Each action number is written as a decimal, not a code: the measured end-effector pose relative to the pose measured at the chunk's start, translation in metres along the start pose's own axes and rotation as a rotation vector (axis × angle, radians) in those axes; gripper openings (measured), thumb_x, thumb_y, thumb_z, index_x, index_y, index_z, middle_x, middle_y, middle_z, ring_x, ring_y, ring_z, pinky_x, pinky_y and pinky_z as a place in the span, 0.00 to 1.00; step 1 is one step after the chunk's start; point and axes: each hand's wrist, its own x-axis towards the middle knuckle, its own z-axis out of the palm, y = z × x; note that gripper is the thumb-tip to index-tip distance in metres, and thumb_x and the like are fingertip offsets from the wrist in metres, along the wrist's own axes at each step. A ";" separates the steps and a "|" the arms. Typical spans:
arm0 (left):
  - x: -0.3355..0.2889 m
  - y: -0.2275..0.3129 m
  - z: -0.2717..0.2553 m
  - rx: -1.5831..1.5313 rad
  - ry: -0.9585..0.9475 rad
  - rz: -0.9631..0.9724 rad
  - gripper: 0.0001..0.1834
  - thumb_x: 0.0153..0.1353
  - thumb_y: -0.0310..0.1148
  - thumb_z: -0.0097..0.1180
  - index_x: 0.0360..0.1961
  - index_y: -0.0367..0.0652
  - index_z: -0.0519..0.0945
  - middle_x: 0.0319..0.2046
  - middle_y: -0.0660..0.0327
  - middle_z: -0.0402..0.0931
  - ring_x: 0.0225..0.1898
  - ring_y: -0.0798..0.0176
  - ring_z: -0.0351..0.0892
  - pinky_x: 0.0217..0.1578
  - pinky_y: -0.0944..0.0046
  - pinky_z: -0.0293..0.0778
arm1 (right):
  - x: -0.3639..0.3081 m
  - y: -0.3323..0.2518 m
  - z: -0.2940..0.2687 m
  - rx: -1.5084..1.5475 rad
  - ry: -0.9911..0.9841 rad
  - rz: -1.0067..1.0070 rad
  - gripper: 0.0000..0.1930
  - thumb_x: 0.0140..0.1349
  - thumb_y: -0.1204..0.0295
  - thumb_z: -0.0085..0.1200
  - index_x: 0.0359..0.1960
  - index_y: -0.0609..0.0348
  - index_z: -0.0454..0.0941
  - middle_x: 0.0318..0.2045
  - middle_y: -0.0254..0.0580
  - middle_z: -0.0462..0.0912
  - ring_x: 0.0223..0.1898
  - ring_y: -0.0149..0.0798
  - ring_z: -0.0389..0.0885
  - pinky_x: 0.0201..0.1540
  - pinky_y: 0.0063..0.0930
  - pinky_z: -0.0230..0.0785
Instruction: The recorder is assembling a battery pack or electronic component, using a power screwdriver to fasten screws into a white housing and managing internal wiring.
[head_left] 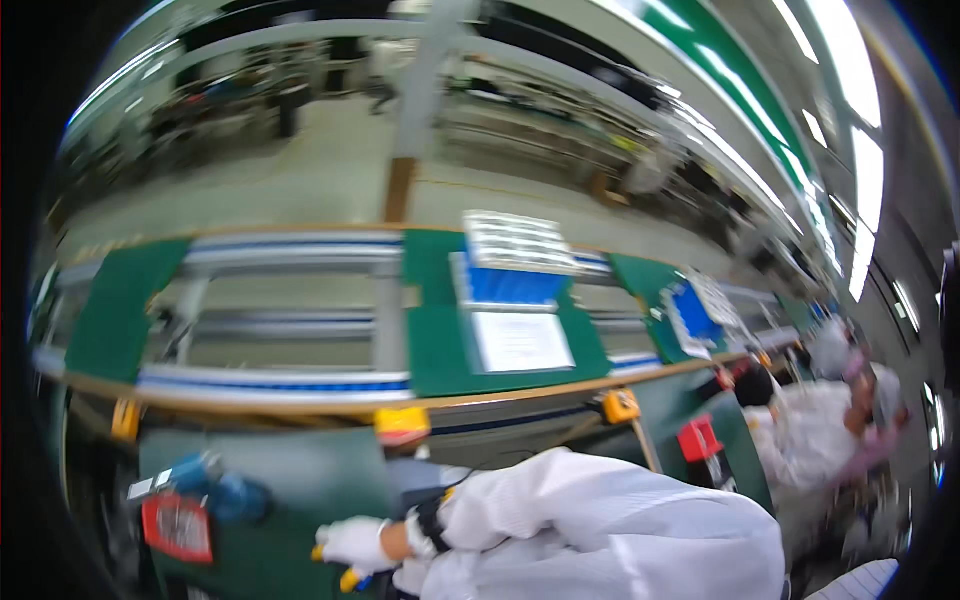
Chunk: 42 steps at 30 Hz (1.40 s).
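Observation:
My right hand (355,543), in a white glove with yellow fingertips, reaches left over the green mat (290,460). A black band (430,527) circles its wrist, and a loose white sleeve covers the arm. Its fingers and thumb look apart, and nothing shows between them. Just below, part of my left hand (410,577) appears as a blurred white patch; its fingers are hidden. A small blue bit, too smeared to name, sits by the lower yellow fingertip. Left of the hands lie a red tray (178,528) of small parts and a blurred blue container (238,497).
Yellow boxes (402,425) line the bench's far edge. Beyond runs a rail line (270,385) with green boards, a blue-and-white rack (515,285) and a paper sheet (522,342). At right, a co-worker in white (810,430) sits near a red bin (700,437).

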 end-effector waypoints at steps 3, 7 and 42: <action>0.005 -0.005 -0.013 0.014 0.052 -0.073 0.17 0.62 0.41 0.55 0.47 0.42 0.79 0.34 0.45 0.83 0.35 0.42 0.83 0.36 0.49 0.77 | 0.019 -0.015 0.039 -0.015 -0.005 -0.216 0.26 0.45 0.60 0.72 0.45 0.56 0.79 0.44 0.54 0.80 0.46 0.59 0.81 0.46 0.49 0.77; 0.027 0.004 -0.018 0.039 0.043 -0.080 0.17 0.62 0.41 0.55 0.47 0.42 0.79 0.34 0.45 0.83 0.35 0.42 0.83 0.36 0.49 0.77 | 0.027 -0.019 0.015 -0.206 -0.227 -0.248 0.29 0.48 0.51 0.71 0.50 0.50 0.80 0.48 0.52 0.79 0.50 0.57 0.81 0.47 0.49 0.78; 0.065 0.036 -0.015 0.273 0.290 -0.438 0.15 0.62 0.45 0.57 0.34 0.43 0.81 0.25 0.43 0.80 0.31 0.35 0.82 0.34 0.40 0.75 | -0.269 0.143 -0.204 0.664 1.211 0.498 0.22 0.68 0.75 0.58 0.62 0.59 0.68 0.39 0.37 0.76 0.32 0.28 0.77 0.39 0.22 0.74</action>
